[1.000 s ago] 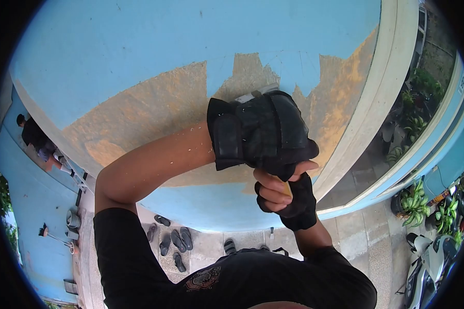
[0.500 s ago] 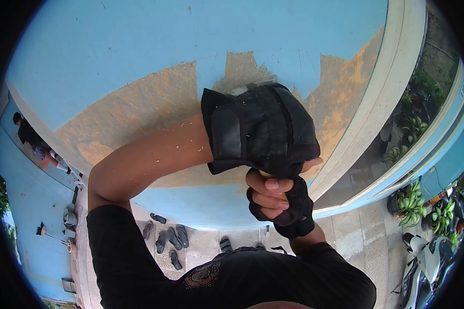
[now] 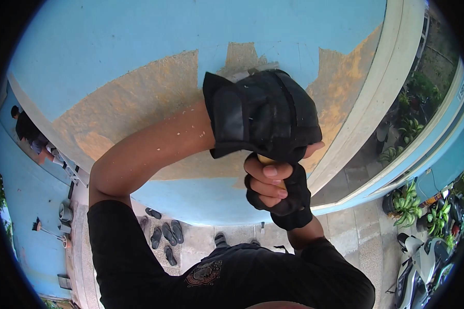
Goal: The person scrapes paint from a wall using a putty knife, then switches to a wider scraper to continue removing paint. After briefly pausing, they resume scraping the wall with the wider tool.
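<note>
Both my hands wear black fingerless gloves and are closed around one scraper, whose yellowish handle shows between them. My left hand is the upper one, close to the wall, its back turned toward me. Below it, my right hand wraps the lower handle with its fingers curled. A greyish edge, seemingly the scraper's blade, shows just past my left glove; most of it is hidden. The light-blue painted wall has a wide bare patch of grey and orange-brown with jagged edges. Pale flecks dot my left forearm.
Several dark sandals lie on the tiled floor below. A small flat tool lies near the wall's foot. On the right are a window frame, potted plants and a motorbike. Another person is at far left.
The wall and my hands sit slightly higher in the view. Against the wall, my hands have hardly shifted, and both keep their grip on the scraper.
</note>
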Motion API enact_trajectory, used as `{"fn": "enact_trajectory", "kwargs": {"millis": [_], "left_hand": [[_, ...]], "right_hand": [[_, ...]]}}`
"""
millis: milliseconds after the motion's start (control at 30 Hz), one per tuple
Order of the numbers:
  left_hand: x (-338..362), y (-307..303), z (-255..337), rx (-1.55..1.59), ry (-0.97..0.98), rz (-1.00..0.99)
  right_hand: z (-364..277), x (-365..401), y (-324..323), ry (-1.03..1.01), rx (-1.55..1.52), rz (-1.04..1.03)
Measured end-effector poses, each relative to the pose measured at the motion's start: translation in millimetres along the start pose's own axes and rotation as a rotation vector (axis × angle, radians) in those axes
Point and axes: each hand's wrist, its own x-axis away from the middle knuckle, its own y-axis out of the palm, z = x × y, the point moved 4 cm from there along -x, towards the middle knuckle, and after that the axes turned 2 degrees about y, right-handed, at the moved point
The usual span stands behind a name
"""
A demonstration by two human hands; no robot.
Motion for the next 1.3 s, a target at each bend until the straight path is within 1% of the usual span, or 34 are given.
{"fn": "enact_trajectory", "kwargs": {"millis": [33, 100, 133, 167, 200, 233, 300, 333, 400, 433, 467, 500, 533, 567, 600, 633, 700, 733, 767, 833, 933, 1033, 1100, 1167, 1233, 1267, 1300], "left_hand": [[-0.8, -0.7, 0.9, 0.012, -0.005, 0.011], [-2.0, 1.1, 6.3, 0.068, -0.089, -0.034], [-5.5, -4.5, 6.3, 0.061, -0.087, -0.033], [-9.2, -7.4, 7.5, 0.044, -0.08, -0.092], [-12.3, -8.1, 8.2, 0.026, -0.07, -0.15], [-13.2, -6.7, 9.2, 0.032, -0.07, -0.146], [-12.6, -8.6, 12.1, -0.052, -0.038, -0.099], [-8.4, -4.2, 10.8, -0.051, -0.045, -0.098], [-1.6, -4.9, 10.1, -0.125, 0.028, 0.095], [-0.7, -5.2, 8.4, -0.121, 0.028, 0.091], [-1.3, -5.7, 4.1, -0.059, 0.016, 0.051], [-3.7, -6.5, 3.9, -0.029, 0.008, 0.033], [-6.2, -7.4, 3.9, 0.001, 0.0, 0.016], [-6.6, -7.3, 10.2, -0.024, 0.04, 0.077], [-6.7, -8.7, 15.7, -0.052, 0.081, 0.137], [-9.0, -13.0, 14.9, -0.057, 0.084, 0.135], [-12.7, -8.4, 7.8, -0.116, -0.019, -0.088], [-10.8, -3.6, 3.6, -0.109, -0.018, -0.086], [-7.0, -0.6, -0.8, -0.145, 0.029, 0.029], [-5.6, -6.0, 4.1, -0.188, 0.069, 0.141], [-5.6, -5.7, 5.5, -0.156, 0.073, 0.135], [-4.7, -7.4, 3.1, -0.219, 0.144, 0.251], [-5.5, -6.4, 8.6, -0.263, 0.12, 0.169], [0.6, 2.6, -0.2, -0.252, 0.132, 0.192], [0.1, 2.6, -2.9, -0.226, 0.149, 0.211], [-1.8, 0.1, -6.4, -0.196, 0.132, 0.226], [-6.3, -5.5, -4.7, -0.184, 0.127, 0.236]], "right_hand": [[-1.6, 0.1, 3.1, -0.003, 0.001, -0.041], [0.2, 3.7, -0.2, 0.017, -0.021, -0.036], [-1.9, 1.8, -1.2, 0.016, -0.011, -0.044], [-1.8, 1.9, -2.2, 0.01, -0.009, -0.047], [-2.8, 2.0, -4.0, 0.014, -0.011, 0.003], [-3.7, 2.3, -6.1, 0.018, -0.012, 0.052], [-4.2, 0.7, 0.5, 0.042, -0.051, -0.103], [-3.9, 0.3, -0.9, 0.048, -0.055, -0.101], [-4.9, -3.7, -1.8, 0.068, -0.056, -0.125], [-3.4, -5.2, 1.9, 0.072, -0.061, -0.133], [-3.3, -1.8, 5.4, 0.012, 0.0, 0.022], [-4.7, -0.1, 4.0, 0.01, 0.0, 0.028], [-5.7, -0.7, 3.7, 0.039, -0.028, -0.026], [-2.1, 1.2, 3.3, 0.067, -0.072, -0.074], [-1.6, 5.3, 7.5, 0.072, -0.031, -0.031], [-4.6, 3.2, 6.1, 0.073, -0.027, -0.036], [-9.4, 2.3, 0.0, 0.042, 0.073, 0.0], [-10.2, -2.3, 4.1, 0.024, 0.05, 0.034], [-10.4, -0.7, 5.4, 0.025, 0.049, 0.041], [-8.1, -0.6, 12.7, 0.101, -0.013, -0.089], [-8.0, -0.7, 15.0, 0.074, -0.038, -0.065], [-5.4, -1.1, 14.6, 0.022, -0.044, -0.001], [-3.2, 1.2, 12.8, 0.121, -0.117, -0.089], [-7.6, 2.4, 15.0, 0.065, -0.046, 0.026], [-11.9, -0.3, 4.3, 0.113, -0.007, -0.063], [-15.0, -6.1, 2.1, 0.131, -0.023, -0.167], [-14.3, -3.9, 9.6, 0.127, -0.017, -0.165]]}}
